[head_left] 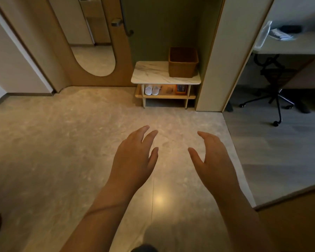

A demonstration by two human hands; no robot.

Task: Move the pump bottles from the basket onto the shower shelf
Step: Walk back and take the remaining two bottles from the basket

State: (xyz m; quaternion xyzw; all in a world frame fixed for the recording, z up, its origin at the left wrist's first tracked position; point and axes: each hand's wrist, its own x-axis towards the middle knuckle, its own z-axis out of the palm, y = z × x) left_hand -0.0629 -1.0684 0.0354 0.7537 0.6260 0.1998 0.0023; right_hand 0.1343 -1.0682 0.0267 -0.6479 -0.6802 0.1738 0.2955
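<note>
Head view: nearest, the left hand point(133, 159) and right hand point(214, 160) hover over the tiled floor point(62, 142), fingers spread, holding nothing. Well beyond them, the brown basket point(183, 62) stands on a marble-topped bench point(153, 73); white slippers point(151, 90) sit below the basket. Its contents cannot be seen.

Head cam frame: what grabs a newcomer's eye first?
Two bare hands dominate the lower middle, the left hand and the right hand, both open, empty and held out over the pale floor. Straight ahead, a brown basket stands on the right end of a marble-topped bench set in a green alcove. An oval mirror in the wooden panel sits to its left.
</note>
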